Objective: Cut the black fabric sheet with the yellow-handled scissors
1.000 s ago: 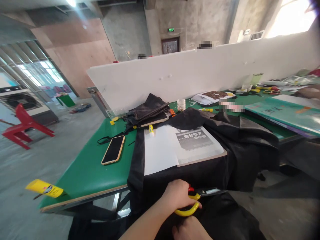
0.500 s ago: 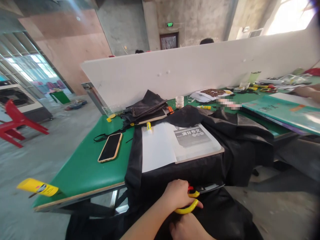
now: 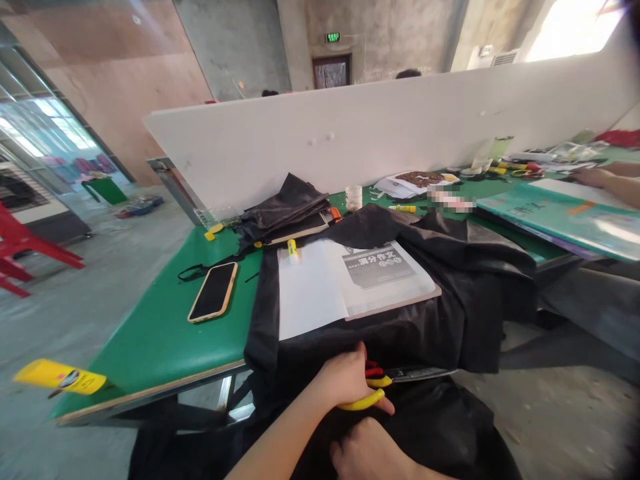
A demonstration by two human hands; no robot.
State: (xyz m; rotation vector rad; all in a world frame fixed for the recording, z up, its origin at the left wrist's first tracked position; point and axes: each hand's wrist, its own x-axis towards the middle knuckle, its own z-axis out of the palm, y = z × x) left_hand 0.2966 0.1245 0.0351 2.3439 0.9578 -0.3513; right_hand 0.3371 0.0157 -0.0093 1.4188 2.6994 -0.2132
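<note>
My left hand (image 3: 345,377) is wrapped round the yellow and red handles of a pair of scissors (image 3: 420,375), whose blades point right, just below the table's front edge. Black cloth (image 3: 445,417) lies under and around the blades; whether they touch it I cannot tell. Lower down, my right hand (image 3: 373,450) is closed with curled fingers on the cloth near my lap. More of this cloth drapes over the table, under an open book (image 3: 385,273) with a printed title page. A small yellow-capped glue stick (image 3: 293,251) rests on the book's white left page.
A phone (image 3: 213,292) lies on the green table (image 3: 165,340). A yellow tube (image 3: 63,378) sticks out at its left corner. Folded black cloth (image 3: 285,210) is piled behind the book. A white partition (image 3: 280,143) runs along the back. Another person's arm (image 3: 607,180) rests at the far right.
The view has shifted slightly right. The scissors' tip has moved a little right relative to the table. My right hand is slightly farther from the scissors' lower handle loop.
</note>
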